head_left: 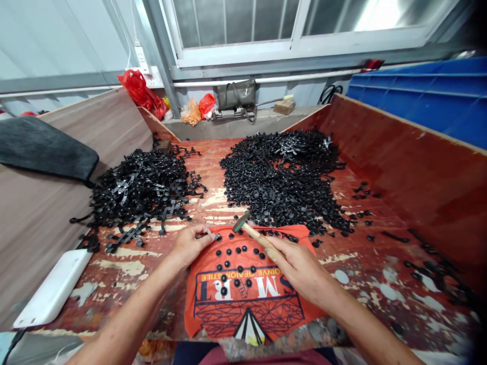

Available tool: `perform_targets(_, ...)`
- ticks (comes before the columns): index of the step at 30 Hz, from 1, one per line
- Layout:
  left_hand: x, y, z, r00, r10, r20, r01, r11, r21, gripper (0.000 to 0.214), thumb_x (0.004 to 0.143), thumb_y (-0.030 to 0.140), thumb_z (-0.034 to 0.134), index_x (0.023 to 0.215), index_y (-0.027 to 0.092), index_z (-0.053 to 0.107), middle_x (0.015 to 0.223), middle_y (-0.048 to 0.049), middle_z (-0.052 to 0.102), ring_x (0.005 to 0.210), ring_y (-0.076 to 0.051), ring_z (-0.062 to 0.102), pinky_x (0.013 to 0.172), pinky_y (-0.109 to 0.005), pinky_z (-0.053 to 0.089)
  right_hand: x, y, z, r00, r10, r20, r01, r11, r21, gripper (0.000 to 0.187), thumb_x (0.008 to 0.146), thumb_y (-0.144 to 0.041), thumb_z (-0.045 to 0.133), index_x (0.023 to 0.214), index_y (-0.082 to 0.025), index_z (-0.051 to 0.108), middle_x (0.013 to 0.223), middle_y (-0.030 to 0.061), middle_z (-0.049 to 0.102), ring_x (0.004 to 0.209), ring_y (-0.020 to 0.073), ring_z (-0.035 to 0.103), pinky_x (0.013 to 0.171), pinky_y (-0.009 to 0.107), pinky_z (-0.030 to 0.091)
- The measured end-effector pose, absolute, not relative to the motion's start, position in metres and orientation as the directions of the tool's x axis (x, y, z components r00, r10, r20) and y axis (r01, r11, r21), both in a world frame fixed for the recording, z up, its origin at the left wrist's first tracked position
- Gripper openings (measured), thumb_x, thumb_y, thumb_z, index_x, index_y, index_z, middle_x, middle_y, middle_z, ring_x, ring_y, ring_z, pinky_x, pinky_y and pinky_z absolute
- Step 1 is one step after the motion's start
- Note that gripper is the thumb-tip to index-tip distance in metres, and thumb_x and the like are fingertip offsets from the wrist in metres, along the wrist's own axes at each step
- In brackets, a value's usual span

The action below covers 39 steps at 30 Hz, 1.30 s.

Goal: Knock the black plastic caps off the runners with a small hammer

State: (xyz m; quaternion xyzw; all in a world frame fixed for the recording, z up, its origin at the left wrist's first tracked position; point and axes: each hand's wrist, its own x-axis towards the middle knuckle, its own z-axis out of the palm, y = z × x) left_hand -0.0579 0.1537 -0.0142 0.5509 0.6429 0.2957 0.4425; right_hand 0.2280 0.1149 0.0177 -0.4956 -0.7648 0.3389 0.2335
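My right hand (294,258) is wrapped round the wooden handle of a hammer (262,238); its small dark head is over the far edge of an orange printed cloth (213,317). At the cloth's far left corner, my left hand (192,244) is closed in a pinch, with a small black round part (217,236) at its fingertips. Several similar black round parts (237,282) are scattered over the cloth between my hands. Part of the lettering on the cloth is covered by my right hand and these pieces.
Behind the cloth lies a large heap of black parts (281,177), with another heap (140,187) of linked black strips to the left. Wooden boards (403,167) wall the worn red tabletop. A white device (53,289) lies at left; a blue crate (422,96) stands beyond the right board.
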Motion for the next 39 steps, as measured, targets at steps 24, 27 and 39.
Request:
perform_targets(24, -0.064, 0.156, -0.024, 0.056, 0.965, -0.255, 0.446, 0.204, 0.871, 0.028, 0.071, 0.046, 0.066, 0.067, 0.019, 0.063, 0.06, 0.0026, 0.058, 0.058, -0.015, 0.047, 0.058, -0.025, 0.032, 0.188, 0.116, 0.03, -0.476, 0.878, 0.042, 0.723, 0.418, -0.549, 0.06, 0.099, -0.018, 0.042, 0.154, -0.04, 0.031, 0.104, 0.0028, 0.078, 0.092, 0.0246, 0.074, 0.081, 0.038, 0.058)
perform_targets(27, -0.065, 0.156, -0.024, 0.061, 0.963, -0.262, 0.431, 0.211, 0.878, 0.029, 0.071, 0.047, 0.066, 0.068, 0.018, 0.063, 0.061, 0.0027, 0.058, 0.057, -0.014, 0.047, 0.058, -0.025, 0.033, 0.189, 0.116, 0.031, -0.477, 0.878, 0.042, 0.699, 0.408, -0.587, 0.061, 0.099, -0.017, 0.043, 0.154, -0.041, 0.032, 0.115, 0.0025, 0.075, 0.099, 0.0254, 0.073, 0.084, 0.04, 0.058)
perform_targets(39, -0.066, 0.154, -0.021, 0.015, 0.928, -0.373, 0.198, 0.363, 0.911, 0.035, 0.063, 0.048, 0.077, 0.069, 0.018, 0.06, 0.063, 0.0024, 0.06, 0.057, -0.013, 0.05, 0.058, -0.025, 0.034, 0.212, 0.113, 0.037, -0.36, 0.926, 0.116, 0.622, 0.33, -0.71, 0.055, 0.101, -0.019, 0.039, 0.153, -0.035, 0.034, 0.14, 0.0006, 0.06, 0.123, 0.0247, 0.061, 0.105, 0.045, 0.049)
